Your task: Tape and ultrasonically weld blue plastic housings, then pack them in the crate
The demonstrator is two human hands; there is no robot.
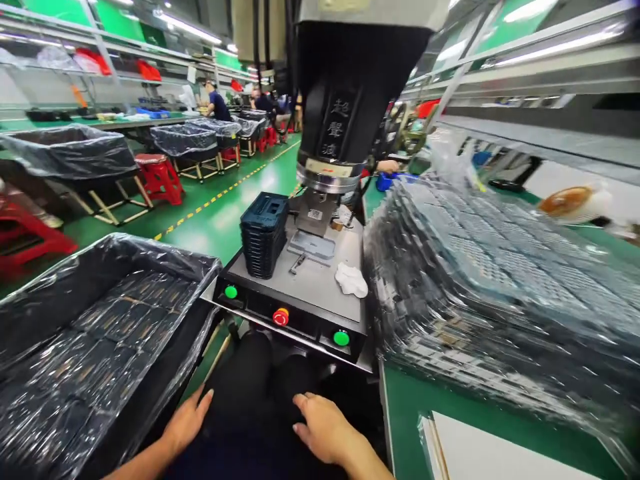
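My left hand [188, 421] is low beside my left thigh, close to the near side of the plastic-lined bin [167, 400]. Nothing shows in it, and its thumb stands off from the fingers. Over my right thigh is my right hand [323, 427], loosely bent with thumb and forefinger apart, also without anything in it. In front of both hands stands a black ultrasonic press [340, 93]; its head hangs above a grey fixture [313, 247]. On the press base [320, 293], a stack of dark plastic parts [264, 233] stands at the left.
Two green buttons [341, 339] flank a red stop button [281, 317]. A white cloth [351, 280] lies on the base. Tall stacked clear trays [475, 253] rise at the right, behind a white board [500, 453]. Red stools [160, 177] and seated people [217, 105] are farther off.
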